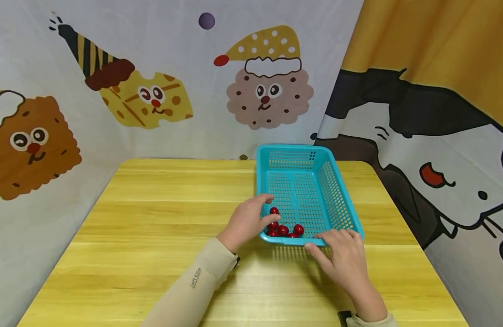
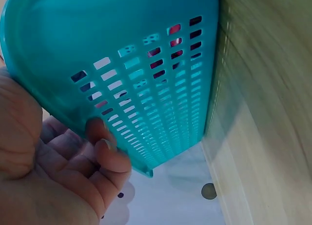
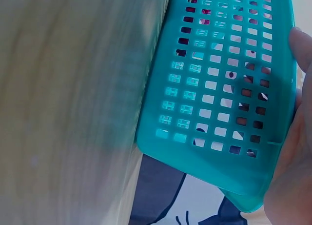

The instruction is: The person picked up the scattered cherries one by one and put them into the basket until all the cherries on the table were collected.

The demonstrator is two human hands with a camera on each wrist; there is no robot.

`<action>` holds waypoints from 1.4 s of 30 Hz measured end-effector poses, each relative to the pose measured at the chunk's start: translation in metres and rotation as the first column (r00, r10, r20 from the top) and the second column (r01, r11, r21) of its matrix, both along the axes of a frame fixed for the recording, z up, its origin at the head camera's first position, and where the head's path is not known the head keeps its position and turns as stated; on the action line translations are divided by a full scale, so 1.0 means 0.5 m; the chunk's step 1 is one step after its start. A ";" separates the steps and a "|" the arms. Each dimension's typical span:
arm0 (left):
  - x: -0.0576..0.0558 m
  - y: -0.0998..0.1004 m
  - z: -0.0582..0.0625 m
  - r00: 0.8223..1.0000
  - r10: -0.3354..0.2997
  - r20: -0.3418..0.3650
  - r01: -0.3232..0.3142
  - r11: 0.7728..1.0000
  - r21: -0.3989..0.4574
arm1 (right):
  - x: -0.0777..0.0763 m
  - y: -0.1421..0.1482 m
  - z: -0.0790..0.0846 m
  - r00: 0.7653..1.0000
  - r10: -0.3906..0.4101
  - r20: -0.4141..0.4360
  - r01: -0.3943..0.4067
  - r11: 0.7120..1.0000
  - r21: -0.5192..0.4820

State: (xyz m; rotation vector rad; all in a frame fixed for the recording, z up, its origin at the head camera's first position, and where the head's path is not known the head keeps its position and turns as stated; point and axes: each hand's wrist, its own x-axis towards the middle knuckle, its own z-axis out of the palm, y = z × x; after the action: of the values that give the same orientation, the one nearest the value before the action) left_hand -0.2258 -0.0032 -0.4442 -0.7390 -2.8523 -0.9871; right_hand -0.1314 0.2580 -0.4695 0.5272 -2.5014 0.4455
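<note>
A blue plastic basket (image 1: 294, 200) with perforated walls sits on the wooden table. Several glossy dark-red cherries (image 1: 282, 230) are gathered inside its near left corner. At the basket's left rim is my left hand (image 1: 248, 221), its thumb reaching over the inside near the cherries. The left wrist view shows curled fingers (image 2: 105, 161) at that rim. My right hand (image 1: 342, 256) grips the near right corner, thumb in front of the rim and fingers over it. Only part of this hand (image 3: 295, 152) appears beside the basket's rim in the right wrist view.
The yellow wood-grain table (image 1: 161, 218) extends left of the basket and in front of it. Behind stands a white cloth (image 1: 161, 145) printed with cartoon biscuits and cheese. A patterned curtain (image 1: 431, 54) hangs at the right.
</note>
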 end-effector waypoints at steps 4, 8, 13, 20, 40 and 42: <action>0.005 -0.002 -0.001 1.000 0.008 0.011 -0.008 1.000 0.026 | 0.002 -0.001 0.001 1.000 -0.004 0.003 0.004 1.000 0.002; 0.008 -0.010 -0.009 0.998 0.031 -0.046 -0.027 0.996 0.084 | 0.003 -0.001 0.002 1.000 -0.005 0.003 0.005 1.000 0.003; -0.005 -0.027 -0.022 0.970 0.171 -0.174 -0.127 0.963 0.239 | 0.003 -0.001 0.001 1.000 -0.006 0.000 0.006 1.000 0.003; -0.037 -0.045 -0.058 0.977 0.212 0.031 -0.214 0.976 0.049 | 0.005 -0.001 -0.001 1.000 -0.007 -0.003 0.007 1.000 0.003; -0.040 -0.010 -0.119 0.986 -0.102 -0.130 0.109 0.993 0.048 | 0.003 -0.001 -0.006 1.000 -0.010 -0.009 0.010 1.000 0.007; -0.037 -0.008 -0.117 0.986 -0.101 -0.133 0.108 0.993 0.040 | 0.003 0.000 -0.004 1.000 -0.012 -0.006 0.012 1.000 0.013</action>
State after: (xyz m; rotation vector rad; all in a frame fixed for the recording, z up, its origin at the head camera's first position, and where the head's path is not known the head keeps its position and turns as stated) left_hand -0.2441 -0.0072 -0.5028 -0.9211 -2.6933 -0.9751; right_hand -0.1298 0.2581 -0.4716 0.5173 -2.5019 0.4223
